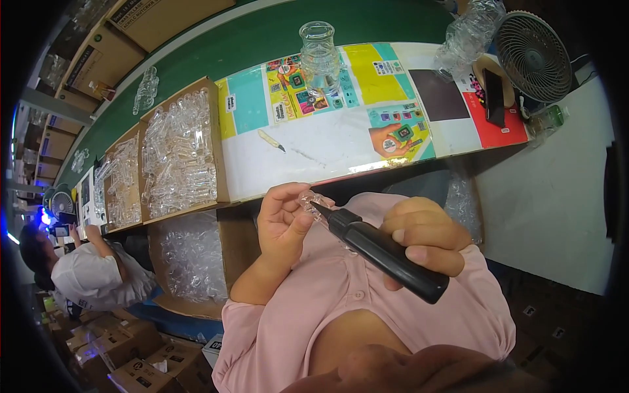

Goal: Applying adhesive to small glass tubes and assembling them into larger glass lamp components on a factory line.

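Note:
My left hand (285,223) pinches a small clear plastic piece (313,200) between thumb and fingers, in front of my chest. In my right hand (424,236) is a black squeeze bottle (386,255) with a pointed nozzle, tilted so that its tip points up and left. The nozzle tip reaches the clear piece; whether it touches is too fine to tell. The exact shape of the piece is partly hidden by my fingers.
Cardboard boxes of clear plastic parts stand left on the table (180,150) and below it (193,262). A utility knife (270,140), a stack of clear pieces (319,59), a phone (493,98) and a fan (534,56) are on the table. A co-worker (98,268) sits far left.

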